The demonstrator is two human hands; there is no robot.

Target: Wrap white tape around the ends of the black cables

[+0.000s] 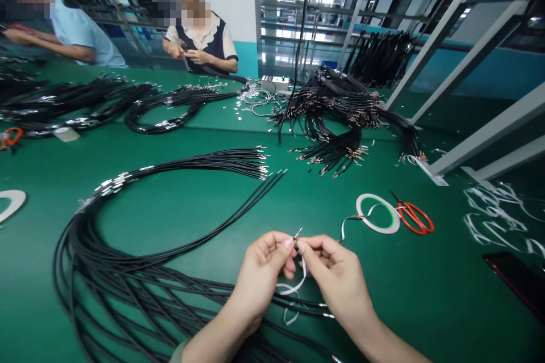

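Observation:
My left hand is closed in a pinch at the end of a black cable, whose bare wire tip pokes up above the fingertips. Close against it, my right hand pinches a narrow white tape strip that hangs between the hands and curls below them. The fingers hide exactly where tape and cable meet. Another stretch of this white tape runs from behind my right hand to a white tape roll. To the left, a looped bundle of black cables spreads under my forearms.
Red-handled scissors lie beside the roll. White tape scraps and a dark phone are at the right, near grey metal struts. Cable piles cover the back of the green table. Two people sit opposite, hands raised.

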